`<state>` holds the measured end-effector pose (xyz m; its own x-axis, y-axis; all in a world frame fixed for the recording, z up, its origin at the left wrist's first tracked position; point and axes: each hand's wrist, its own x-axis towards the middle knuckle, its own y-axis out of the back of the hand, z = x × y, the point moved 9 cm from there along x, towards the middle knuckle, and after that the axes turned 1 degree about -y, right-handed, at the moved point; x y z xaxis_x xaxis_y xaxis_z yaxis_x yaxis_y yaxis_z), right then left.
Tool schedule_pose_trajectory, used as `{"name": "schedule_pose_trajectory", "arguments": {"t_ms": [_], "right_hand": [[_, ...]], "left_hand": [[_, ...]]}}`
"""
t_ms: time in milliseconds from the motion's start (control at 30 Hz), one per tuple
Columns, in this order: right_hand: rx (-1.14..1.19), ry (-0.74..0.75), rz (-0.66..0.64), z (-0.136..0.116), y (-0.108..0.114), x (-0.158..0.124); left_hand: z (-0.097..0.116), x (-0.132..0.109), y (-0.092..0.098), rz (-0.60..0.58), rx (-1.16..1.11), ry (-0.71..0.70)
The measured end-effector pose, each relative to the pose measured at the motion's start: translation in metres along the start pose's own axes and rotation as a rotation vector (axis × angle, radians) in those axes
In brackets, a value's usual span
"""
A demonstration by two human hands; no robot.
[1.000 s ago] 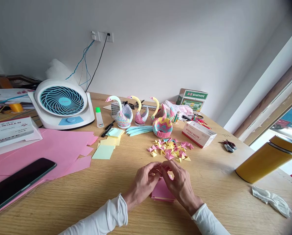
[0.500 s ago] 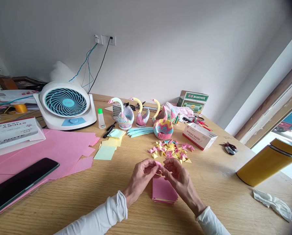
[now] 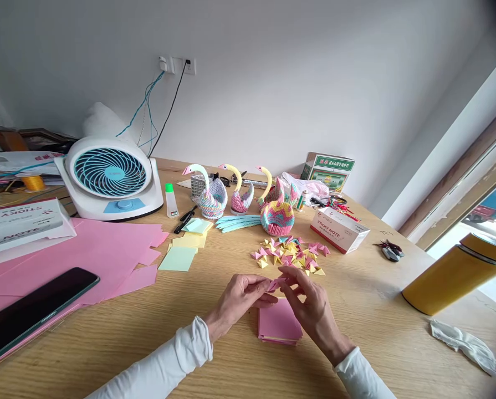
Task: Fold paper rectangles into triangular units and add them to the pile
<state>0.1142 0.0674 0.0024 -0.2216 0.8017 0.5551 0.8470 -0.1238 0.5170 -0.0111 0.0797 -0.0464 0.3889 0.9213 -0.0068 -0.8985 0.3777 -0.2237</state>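
Between the fingertips of both hands is a small folded piece of pink paper (image 3: 274,285). My left hand (image 3: 244,295) pinches its left end, thumb on top. My right hand (image 3: 305,296) grips the other end between thumb and fingers. Just below them lies a stack of pink paper squares (image 3: 279,321), with a yellow edge showing underneath. Beyond the fingers, folded paper triangles (image 3: 289,252) in pink, yellow and blue are scattered in a pile. Behind that pile sits a round bowl of interlocked paper pieces (image 3: 277,219).
Several paper swans (image 3: 213,197) stand at the back. A sticky note box (image 3: 339,230) is right of the triangles, a yellow flask (image 3: 455,274) farther right. Leftward are pink sheets (image 3: 106,255), a phone (image 3: 35,310), a fan (image 3: 111,177) and a glue bottle (image 3: 170,201).
The folded pink paper has tilted and shifted slightly right and down. My left hand has lowered a little, and my right fingers have closed in on the paper's right end.
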Motion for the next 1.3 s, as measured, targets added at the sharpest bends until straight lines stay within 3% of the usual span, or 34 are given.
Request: {"name": "schedule_pose_trajectory", "arguments": {"t_ms": [133,300,533,700,1000,1300], "right_hand": [[0.046,-0.044,-0.017,0.003,-0.002,0.001],[0.048,-0.047,-0.053,0.001,-0.005,0.002],[0.151,-0.149,-0.061,0.017,-0.012,-0.001],[0.248,-0.217,-0.069,0.022,-0.016,-0.004],[0.316,-0.233,-0.071,0.027,-0.022,-0.005],[0.212,-0.124,-0.083,0.012,-0.019,-0.006]], "left_hand": [[-0.006,0.001,-0.003,-0.052,-0.005,0.041],[-0.007,0.001,-0.001,-0.021,-0.051,0.058],[0.004,0.001,-0.002,0.006,-0.057,-0.019],[0.001,0.001,-0.003,0.002,-0.01,-0.04],[0.002,0.004,0.008,0.089,0.117,-0.107],[0.004,0.001,0.009,0.143,0.21,-0.138]]}}
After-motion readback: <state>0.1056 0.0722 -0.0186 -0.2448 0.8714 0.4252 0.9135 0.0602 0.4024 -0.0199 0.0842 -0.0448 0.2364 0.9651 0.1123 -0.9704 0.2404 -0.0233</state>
